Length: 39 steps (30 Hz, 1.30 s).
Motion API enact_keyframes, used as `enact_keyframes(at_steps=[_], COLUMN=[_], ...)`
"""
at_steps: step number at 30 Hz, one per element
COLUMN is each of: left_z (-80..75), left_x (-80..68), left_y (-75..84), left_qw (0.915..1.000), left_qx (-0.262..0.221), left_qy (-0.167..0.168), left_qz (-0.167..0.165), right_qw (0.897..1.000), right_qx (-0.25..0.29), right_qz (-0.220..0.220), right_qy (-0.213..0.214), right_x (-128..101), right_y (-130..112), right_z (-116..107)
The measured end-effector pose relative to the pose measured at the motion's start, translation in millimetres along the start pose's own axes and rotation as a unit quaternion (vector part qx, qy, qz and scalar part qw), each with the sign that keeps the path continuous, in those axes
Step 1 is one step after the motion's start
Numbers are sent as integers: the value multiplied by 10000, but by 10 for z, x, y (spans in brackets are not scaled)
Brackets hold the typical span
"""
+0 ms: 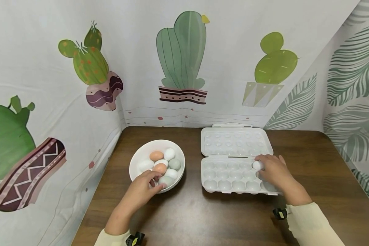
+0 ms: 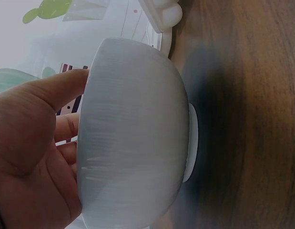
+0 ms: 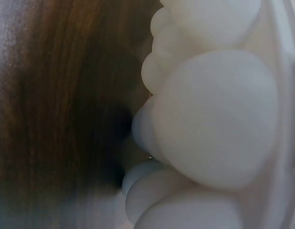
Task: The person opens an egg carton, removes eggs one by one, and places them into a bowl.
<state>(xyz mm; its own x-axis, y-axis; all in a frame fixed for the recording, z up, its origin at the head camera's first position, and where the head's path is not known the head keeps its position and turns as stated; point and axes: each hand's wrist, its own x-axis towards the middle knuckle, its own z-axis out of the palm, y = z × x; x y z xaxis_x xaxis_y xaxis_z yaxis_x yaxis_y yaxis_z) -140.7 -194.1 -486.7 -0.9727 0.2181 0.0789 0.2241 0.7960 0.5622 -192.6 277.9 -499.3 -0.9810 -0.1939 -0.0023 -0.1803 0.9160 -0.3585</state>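
Note:
A white bowl [image 1: 138,158] on the brown table holds several eggs, white, orange and grey-green. My left hand [image 1: 144,189] reaches over the bowl's near rim, fingers curled around a grey-green egg [image 1: 166,180]. The left wrist view shows the bowl's outer wall [image 2: 133,138] with my thumb [image 2: 52,90] at the rim. To the right lies an open white egg tray [image 1: 224,177], its cups bare. My right hand [image 1: 272,171] rests over the tray's right end and pinches a white egg [image 1: 257,165] above a far-row cup. The right wrist view shows only the tray's rounded cup undersides [image 3: 214,114].
The tray's lid [image 1: 236,141] lies flat behind it. Cloth walls printed with cacti and leaves close in the table at the back, left and right. Bare brown tabletop [image 1: 190,215] lies in front of the bowl and tray.

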Motion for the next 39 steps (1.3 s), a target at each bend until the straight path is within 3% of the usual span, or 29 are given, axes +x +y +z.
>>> enact_keyframes(at_steps=[12, 21, 31, 39], left_z=[-4, -29, 30, 68], left_x=[-2, -9, 27, 42], left_y=[8, 6, 72, 320], left_qw=[10000, 9984, 9845, 9793], left_qx=[-25, 83, -63, -668], left_qy=[63, 529, 1507, 1616], left_qz=[12, 172, 900, 1022], right_qw=[9990, 9965, 9878, 9744], right_qx=[143, 818, 1139, 1342], right_qz=[-236, -25, -537, -1019], right_qy=[352, 196, 915, 1488], right_x=[-8, -38, -120, -177], right_y=[29, 11, -74, -262], right_z=[-15, -25, 11, 82])
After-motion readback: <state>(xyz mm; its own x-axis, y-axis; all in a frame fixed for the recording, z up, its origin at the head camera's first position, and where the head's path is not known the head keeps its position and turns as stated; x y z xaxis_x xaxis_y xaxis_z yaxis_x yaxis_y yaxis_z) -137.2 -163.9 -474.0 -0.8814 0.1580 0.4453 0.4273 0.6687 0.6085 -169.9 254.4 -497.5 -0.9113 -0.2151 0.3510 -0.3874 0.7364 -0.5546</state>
